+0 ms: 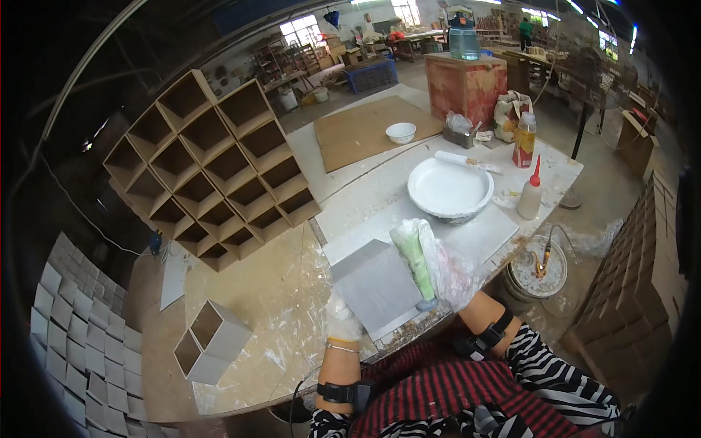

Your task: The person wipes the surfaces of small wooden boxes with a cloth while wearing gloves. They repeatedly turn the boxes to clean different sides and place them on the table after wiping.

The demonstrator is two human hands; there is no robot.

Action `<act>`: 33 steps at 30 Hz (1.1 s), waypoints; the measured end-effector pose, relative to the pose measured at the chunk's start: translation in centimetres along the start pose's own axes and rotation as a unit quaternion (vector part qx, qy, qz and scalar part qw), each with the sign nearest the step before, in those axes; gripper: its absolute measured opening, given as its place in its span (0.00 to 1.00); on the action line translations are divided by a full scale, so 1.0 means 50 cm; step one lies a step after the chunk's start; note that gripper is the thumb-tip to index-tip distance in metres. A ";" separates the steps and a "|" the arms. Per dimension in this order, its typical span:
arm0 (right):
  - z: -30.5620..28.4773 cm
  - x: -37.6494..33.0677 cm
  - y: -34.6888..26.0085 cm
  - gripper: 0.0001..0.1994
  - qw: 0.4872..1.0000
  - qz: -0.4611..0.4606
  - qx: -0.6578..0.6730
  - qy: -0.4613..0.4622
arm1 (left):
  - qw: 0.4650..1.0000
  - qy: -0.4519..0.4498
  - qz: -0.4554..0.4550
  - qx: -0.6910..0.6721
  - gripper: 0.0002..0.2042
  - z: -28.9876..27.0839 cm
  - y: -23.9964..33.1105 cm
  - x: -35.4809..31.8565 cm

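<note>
A grey-painted box (375,283) rests near the front edge of the worktable, one flat face turned upward. My left hand (342,318), in a whitish glove, grips its left side, with the fingertips partly hidden. Over my right hand (458,283) is a clear plastic covering. It holds a long green roll-shaped tool (412,257) with a grey-blue end, lying against the right side of the box; its exact kind is unclear. Behind it stands a wide basin of white paint (450,189), with a white roller (456,159) beside its far rim.
A cubby-style stack of brown boxes (228,166) stands at left, a two-compartment grey box (212,342) nearer. A red-capped squeeze bottle (531,198), a tall bottle (524,140) and a white bowl (400,133) are on the table. A bucket (538,271) sits beyond the right edge.
</note>
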State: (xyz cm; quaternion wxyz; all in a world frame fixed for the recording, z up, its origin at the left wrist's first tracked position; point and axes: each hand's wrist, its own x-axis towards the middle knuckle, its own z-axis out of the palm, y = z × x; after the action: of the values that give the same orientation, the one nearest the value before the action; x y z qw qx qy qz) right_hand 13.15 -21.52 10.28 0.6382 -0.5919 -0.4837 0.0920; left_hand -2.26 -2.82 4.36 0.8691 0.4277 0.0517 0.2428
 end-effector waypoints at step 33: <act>-0.047 0.043 -0.146 0.10 0.871 -0.315 -0.372 -0.054 | 0.984 0.123 -0.014 -0.129 0.23 0.078 0.050 0.035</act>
State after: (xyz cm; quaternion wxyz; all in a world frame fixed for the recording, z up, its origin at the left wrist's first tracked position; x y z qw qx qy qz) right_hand 12.63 -23.69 17.93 0.3392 -0.5955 -0.6767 -0.2692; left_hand -0.50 -3.50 8.96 0.9074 0.2777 0.1323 0.2864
